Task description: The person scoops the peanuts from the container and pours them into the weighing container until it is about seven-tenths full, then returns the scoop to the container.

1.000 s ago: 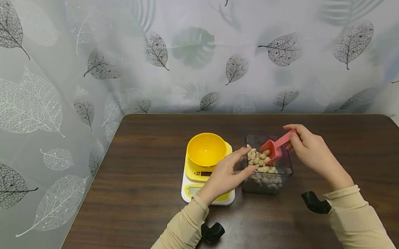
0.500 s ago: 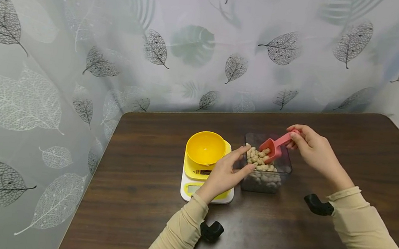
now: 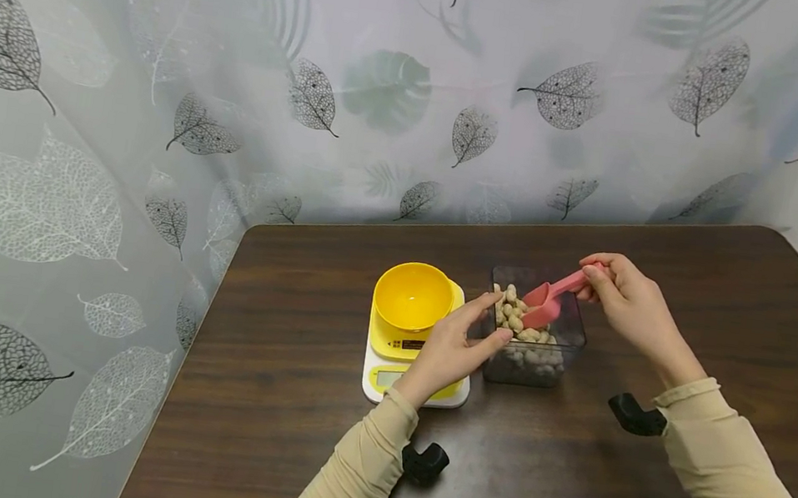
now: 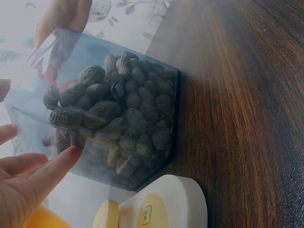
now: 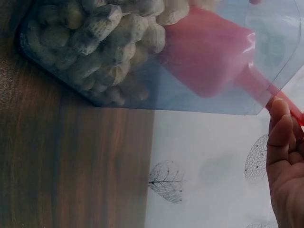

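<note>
In the head view, my right hand pinches the handle of a pink scoop by its end. The scoop's bowl sits among unshelled peanuts inside a clear, dark-tinted plastic container. Seen through the wall in the right wrist view, the scoop slants against the peanuts. My left hand touches the container's near left side with fingers extended and spread; in the left wrist view one fingertip meets the wall.
Left of the container, a yellow bowl stands on a white and yellow kitchen scale, whose display my left hand partly covers. All rests on a dark wooden table against a leaf-patterned curtain. Black wrist mounts project beneath both forearms.
My right hand has moved slightly right, and the scoop's bowl has turned and shifted among the peanuts. Peanuts have moved up on its left. The left hand stays in place.
</note>
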{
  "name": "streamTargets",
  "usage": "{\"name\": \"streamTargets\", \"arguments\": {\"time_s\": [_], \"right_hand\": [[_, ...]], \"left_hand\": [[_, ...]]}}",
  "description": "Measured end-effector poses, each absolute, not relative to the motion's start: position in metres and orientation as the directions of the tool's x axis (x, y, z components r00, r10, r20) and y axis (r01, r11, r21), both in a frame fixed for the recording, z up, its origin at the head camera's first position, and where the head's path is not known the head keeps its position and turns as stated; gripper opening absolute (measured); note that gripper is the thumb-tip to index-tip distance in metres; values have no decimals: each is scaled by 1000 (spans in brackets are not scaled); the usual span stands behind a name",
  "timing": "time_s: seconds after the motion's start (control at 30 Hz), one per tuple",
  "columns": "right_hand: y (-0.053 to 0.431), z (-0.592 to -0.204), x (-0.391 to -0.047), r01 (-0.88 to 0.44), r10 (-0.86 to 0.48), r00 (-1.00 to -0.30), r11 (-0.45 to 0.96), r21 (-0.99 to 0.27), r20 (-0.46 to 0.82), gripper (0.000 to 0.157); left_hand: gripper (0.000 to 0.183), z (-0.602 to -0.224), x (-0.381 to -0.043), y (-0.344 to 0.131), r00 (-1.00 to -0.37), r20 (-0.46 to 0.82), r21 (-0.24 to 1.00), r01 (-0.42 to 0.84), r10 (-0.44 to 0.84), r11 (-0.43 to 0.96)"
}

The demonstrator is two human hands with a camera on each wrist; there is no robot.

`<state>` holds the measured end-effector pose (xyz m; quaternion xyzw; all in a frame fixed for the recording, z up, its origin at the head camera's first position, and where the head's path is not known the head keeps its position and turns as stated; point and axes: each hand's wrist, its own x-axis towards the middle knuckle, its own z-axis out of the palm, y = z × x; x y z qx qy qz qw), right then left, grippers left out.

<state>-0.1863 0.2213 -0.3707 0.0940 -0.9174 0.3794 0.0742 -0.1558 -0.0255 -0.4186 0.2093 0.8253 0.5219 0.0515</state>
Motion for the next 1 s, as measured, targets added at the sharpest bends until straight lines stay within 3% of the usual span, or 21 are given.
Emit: {"name": "streamTargets", "arguments": {"time_s": [0.5, 0.8, 1.0], "right_hand": [[227, -374, -182, -296, -218, -955, 631, -717, 203, 31], [221, -382, -186, -216, -93, -975, 596, -773, 201, 39], [221, -386, -186, -237, -109, -971, 563, -792, 213, 38]], "left_hand": [[58, -417, -157, -25, -912, 129, 872, 291, 390, 393], [56, -417, -157, -26, -907, 146, 870, 308, 396, 384], [57, -418, -158, -26, -913, 127, 862, 295, 389, 412]]}}
